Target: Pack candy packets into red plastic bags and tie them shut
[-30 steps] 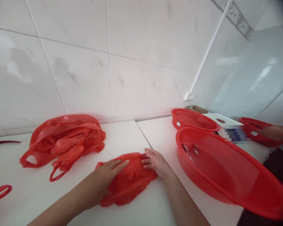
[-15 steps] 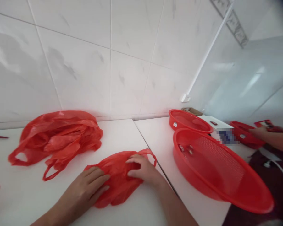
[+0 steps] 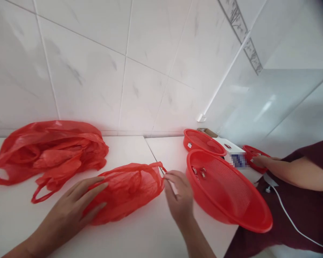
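A thin red plastic bag (image 3: 129, 190) lies on the white table between my hands, its mouth pulled partly apart. My right hand (image 3: 179, 191) pinches the bag's handle at its right end. My left hand (image 3: 75, 206) rests against the bag's left end with the fingers spread. Beyond my left hand sits a larger red plastic bag (image 3: 56, 154), crumpled, with loop handles and more red plastic bunched inside it. Close by on the right is a big red plastic colander (image 3: 220, 190), with a few small wrapped packets (image 3: 198, 172) in it.
A second red colander (image 3: 204, 141) stands behind the big one, near a white box (image 3: 228, 147). At the far right, a co-worker's arm (image 3: 290, 172) reaches into another red basket (image 3: 251, 148). A white cable (image 3: 288, 211) hangs there. The tiled wall (image 3: 140, 89) closes off the back.
My right hand has moved from the bag's middle to its right-end handle, and the bag is stretched wider. The co-worker's hand has lowered into the basket. The view has shifted right.
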A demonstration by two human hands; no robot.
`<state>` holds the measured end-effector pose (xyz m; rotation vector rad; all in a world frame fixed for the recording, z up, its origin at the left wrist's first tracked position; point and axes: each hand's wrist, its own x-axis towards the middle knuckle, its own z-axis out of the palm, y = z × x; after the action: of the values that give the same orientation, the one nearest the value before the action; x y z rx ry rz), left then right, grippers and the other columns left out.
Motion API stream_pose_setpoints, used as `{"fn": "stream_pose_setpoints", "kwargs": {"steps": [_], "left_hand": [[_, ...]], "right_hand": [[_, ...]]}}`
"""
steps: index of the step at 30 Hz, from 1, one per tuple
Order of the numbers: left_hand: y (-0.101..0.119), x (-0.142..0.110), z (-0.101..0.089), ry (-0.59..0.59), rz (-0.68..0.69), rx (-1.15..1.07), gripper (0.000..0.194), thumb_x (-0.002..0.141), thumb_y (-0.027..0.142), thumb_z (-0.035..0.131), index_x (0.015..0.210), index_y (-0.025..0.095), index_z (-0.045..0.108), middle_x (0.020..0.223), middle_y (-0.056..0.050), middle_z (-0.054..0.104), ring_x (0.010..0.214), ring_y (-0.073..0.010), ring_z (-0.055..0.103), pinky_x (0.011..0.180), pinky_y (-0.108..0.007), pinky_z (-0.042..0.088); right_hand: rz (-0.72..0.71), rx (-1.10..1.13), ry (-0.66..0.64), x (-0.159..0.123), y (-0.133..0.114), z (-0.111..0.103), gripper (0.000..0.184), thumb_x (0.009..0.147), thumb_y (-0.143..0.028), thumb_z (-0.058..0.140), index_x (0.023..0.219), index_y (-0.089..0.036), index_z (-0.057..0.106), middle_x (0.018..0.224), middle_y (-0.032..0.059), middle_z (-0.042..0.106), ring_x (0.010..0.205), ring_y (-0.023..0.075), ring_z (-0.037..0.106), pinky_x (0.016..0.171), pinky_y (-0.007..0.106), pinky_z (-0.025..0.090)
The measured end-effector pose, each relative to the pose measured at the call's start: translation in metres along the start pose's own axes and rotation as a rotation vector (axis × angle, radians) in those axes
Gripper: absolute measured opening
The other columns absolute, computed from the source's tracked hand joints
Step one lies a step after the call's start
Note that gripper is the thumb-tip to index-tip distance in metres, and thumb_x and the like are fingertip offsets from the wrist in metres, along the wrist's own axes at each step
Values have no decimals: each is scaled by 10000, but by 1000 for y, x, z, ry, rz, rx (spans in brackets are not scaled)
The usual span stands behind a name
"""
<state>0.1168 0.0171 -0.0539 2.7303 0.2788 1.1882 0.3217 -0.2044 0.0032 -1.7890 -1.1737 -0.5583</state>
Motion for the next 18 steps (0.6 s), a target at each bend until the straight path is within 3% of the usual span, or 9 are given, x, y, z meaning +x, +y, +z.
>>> {"fn": "stream_pose_setpoints", "kwargs": {"steps": [2,3,5,8,10,13,18], "left_hand": [[1,1,-1,7,3,-3,335,810,309,606,1145,295,615,1217,-46,604,1124,-277,568,979,-410,448],[1,1,-2,14,1,-4,336,813,316,601,1148,290,614,1233,-50,596,1137,-285,561,985,-419,442],[2,1,-1,22,0,4,348,818,314,590,1166,289,602,1278,-54,567,1167,-296,540,1004,-437,422],[-1,-1,0,32,11,56,392,821,288,581,1211,311,553,1337,-52,516,1197,-296,513,1036,-458,381],[-4,-2,1,31,-29,99,411,838,304,547,1245,336,499,1382,-33,472,1220,-290,491,1061,-470,345],[-10,-1,4,-5,-177,143,427,867,389,476,1287,340,416,1423,-29,418,1266,-294,436,1079,-488,307],[-16,0,11,-183,-438,44,503,864,464,472,1307,239,390,1358,-94,478,1251,-291,446,1046,-455,357]], "right_hand": [[-20,-173,106,-3,9,-36,187,867,-225,511,989,-207,652,1025,112,617,1017,234,561,906,392,453],[0,-287,93,-6,17,-54,211,861,-264,527,1024,-199,645,1086,126,605,1056,253,548,935,419,435],[86,-500,-39,-14,35,-88,307,840,-351,553,1099,-204,623,1143,126,611,1097,290,533,963,467,404],[266,-695,-334,-30,61,-126,360,794,-392,588,1094,-200,638,1099,123,663,1053,322,577,916,476,436],[372,-757,-457,-41,70,-140,328,823,-360,534,1086,-207,655,1076,114,686,970,305,634,804,421,503],[441,-792,-509,-54,67,-149,332,845,-330,465,1100,-254,664,1086,87,695,910,282,673,681,361,536],[494,-566,-649,-57,37,-155,334,755,-339,586,1071,-303,688,1015,59,721,907,264,678,741,319,529]]}}
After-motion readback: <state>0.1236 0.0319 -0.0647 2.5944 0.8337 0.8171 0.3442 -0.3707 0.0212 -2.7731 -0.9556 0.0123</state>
